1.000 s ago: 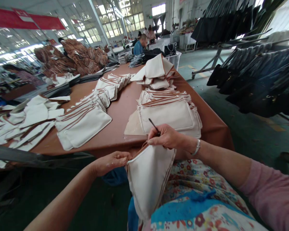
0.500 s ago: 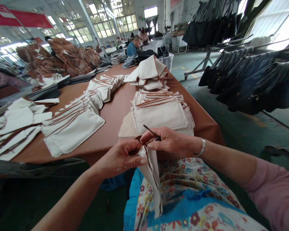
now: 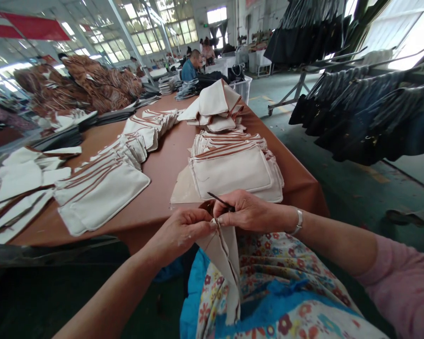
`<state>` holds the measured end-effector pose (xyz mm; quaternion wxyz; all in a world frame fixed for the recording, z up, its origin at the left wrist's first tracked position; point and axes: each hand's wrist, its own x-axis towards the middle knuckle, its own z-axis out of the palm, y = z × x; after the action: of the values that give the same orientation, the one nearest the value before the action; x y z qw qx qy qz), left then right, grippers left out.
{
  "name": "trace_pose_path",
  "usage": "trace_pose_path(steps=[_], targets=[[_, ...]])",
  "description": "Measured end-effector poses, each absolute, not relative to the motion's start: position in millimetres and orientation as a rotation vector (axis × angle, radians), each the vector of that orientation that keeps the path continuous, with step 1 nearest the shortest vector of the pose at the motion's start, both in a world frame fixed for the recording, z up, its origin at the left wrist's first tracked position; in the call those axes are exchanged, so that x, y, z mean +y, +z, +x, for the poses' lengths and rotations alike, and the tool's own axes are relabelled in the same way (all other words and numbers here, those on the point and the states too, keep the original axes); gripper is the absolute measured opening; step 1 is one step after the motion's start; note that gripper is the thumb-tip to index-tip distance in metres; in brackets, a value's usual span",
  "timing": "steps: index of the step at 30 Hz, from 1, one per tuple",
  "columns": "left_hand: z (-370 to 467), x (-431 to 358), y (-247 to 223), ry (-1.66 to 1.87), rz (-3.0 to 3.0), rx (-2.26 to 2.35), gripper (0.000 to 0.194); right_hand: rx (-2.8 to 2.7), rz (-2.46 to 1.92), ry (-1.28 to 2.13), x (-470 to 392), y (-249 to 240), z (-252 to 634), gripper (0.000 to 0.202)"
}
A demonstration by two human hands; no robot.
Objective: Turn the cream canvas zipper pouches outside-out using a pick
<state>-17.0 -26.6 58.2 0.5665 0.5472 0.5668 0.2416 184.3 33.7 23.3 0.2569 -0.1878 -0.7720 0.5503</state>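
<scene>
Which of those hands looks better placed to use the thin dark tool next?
Probably the right hand: it holds the tool close to the top of the white piece, while the left hand pinches that piece.

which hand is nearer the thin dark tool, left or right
Right. The right hand holds the thin dark tool; the left hand is below and left of it in the picture, pinching the white piece.

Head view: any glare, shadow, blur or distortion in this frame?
Head view: the upper-right window blows out white; beneath the brown-covered table lies deep shadow; forearms look stretched toward the edges, wide-angle style; far multi-pane windows look soft, while left hand, right hand and cream panel read fairly clearly.
</scene>
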Motion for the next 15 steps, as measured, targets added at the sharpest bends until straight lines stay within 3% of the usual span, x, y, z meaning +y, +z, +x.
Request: trace_pose_path(steps=[5, 11, 15], targets=[[-16.2, -24.4, 55.3, 0.502, 1.304, 1.238, 0.028, -2.250, -0.503, 1.239, 39.1, 29.9, 182.0, 0.009], [-15.3, -27.0, 44.8, 0.553, 1.140, 1.123, 0.026, -1.860, -0.594, 2.148, 47.8, 13.6, 182.4, 0.008], [-13.3, -27.2, 40.8, 0.622, 1.095, 1.133, 0.029, -1.718, -0.602, 2.229, 48.6, 9.8, 182.5, 0.010]])
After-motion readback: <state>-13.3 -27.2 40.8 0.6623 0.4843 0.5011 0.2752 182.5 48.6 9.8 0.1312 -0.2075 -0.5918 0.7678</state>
